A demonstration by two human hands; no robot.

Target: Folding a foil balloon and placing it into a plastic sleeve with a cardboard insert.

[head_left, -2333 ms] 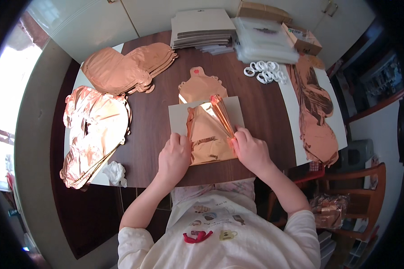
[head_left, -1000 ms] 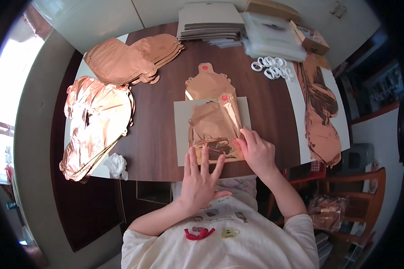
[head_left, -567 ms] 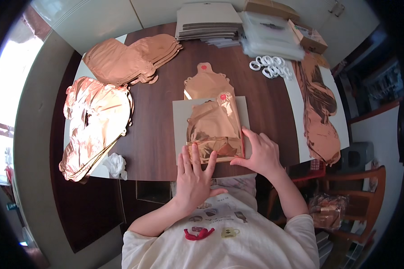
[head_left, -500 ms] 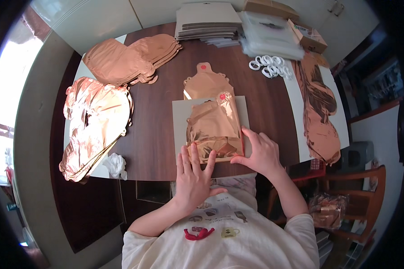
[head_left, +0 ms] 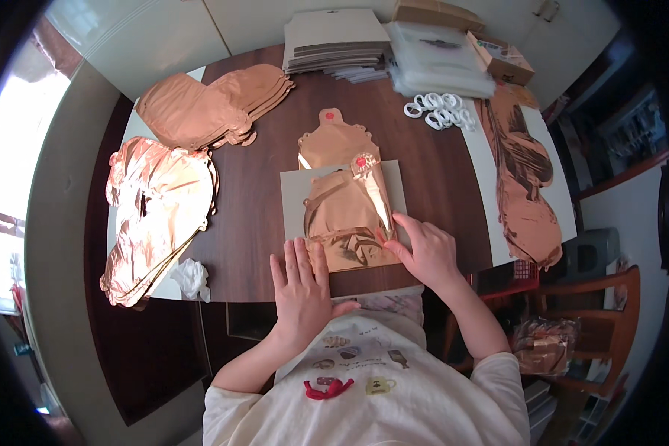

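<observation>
Fingers of the left hand [head_left: 302,294] straight, slightly parted; those of the right hand [head_left: 431,254], grip indeterminable, at the four-o'clock edge of the folded copper foil [head_left: 340,202], which lies at twelve o'clock on pale card [head_left: 294,212] and might spring open should pressure slacken.

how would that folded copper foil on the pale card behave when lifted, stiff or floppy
The folded copper foil is probably floppy and light for its size, judging by its thin, creased look. Its smooth sheen suggests it could slide on the pale card. Its loose-looking right fold might open.
</observation>
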